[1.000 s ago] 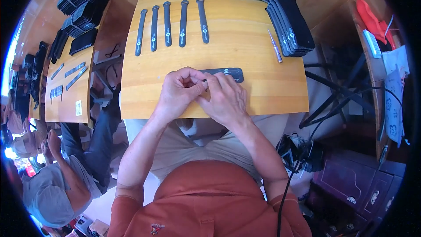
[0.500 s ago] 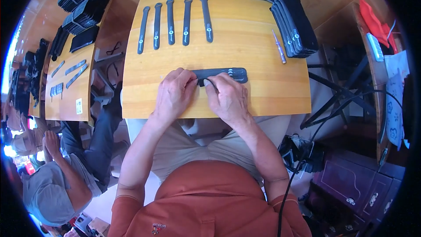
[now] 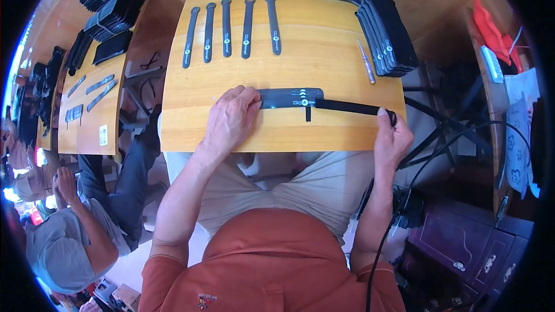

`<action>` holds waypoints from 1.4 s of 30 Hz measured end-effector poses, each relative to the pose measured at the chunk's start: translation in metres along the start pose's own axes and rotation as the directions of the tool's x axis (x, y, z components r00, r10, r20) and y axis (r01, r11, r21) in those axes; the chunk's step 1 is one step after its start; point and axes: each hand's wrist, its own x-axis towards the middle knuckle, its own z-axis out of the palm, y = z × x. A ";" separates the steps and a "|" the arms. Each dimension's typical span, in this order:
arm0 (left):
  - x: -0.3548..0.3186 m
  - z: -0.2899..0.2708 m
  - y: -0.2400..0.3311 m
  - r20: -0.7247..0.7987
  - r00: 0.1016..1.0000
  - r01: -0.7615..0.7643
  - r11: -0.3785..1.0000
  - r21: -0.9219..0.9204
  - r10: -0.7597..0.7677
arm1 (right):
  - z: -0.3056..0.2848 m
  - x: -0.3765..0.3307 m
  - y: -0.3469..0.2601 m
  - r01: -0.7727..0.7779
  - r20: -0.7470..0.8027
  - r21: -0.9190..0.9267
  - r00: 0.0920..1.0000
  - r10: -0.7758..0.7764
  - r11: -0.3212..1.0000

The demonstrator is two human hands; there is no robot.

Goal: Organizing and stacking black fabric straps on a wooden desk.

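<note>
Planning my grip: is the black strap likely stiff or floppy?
The black strap probably flops, as its end seems to curl at the right hand. Being thin and narrow, it's likely light. Lifting might tug the grey panel, since the two appear to meet.

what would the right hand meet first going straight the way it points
Past the black strap it pinches, the right hand would likely meet the near end of the folded black stack, though its height over the table is unclear.

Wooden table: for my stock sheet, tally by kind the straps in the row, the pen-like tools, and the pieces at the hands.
Grey straps: 5
Pen-like tool: 1
Grey panel, left hand: 1
Black strip, right hand: 1
Total: 8
</note>
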 end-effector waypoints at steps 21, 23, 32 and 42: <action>-0.006 0.002 0.016 0.052 0.998 -0.057 0.978 0.200 0.048 | -0.087 -0.002 -0.015 0.201 -0.375 0.396 0.926 -0.042 0.896; -0.011 0.001 0.025 0.034 0.994 -0.110 0.980 0.163 0.106 | -0.083 -0.022 -0.024 0.269 -0.362 0.465 0.927 -0.096 0.843; -0.060 0.006 0.126 -0.101 0.904 -0.422 0.823 -0.379 0.416 | -0.029 -0.076 -0.098 0.533 0.105 0.450 0.765 -0.635 0.717; -0.080 -0.015 0.100 0.234 0.958 0.263 0.178 -0.948 -0.166 | 0.005 -0.084 -0.070 -0.037 0.669 0.449 0.677 -0.309 0.893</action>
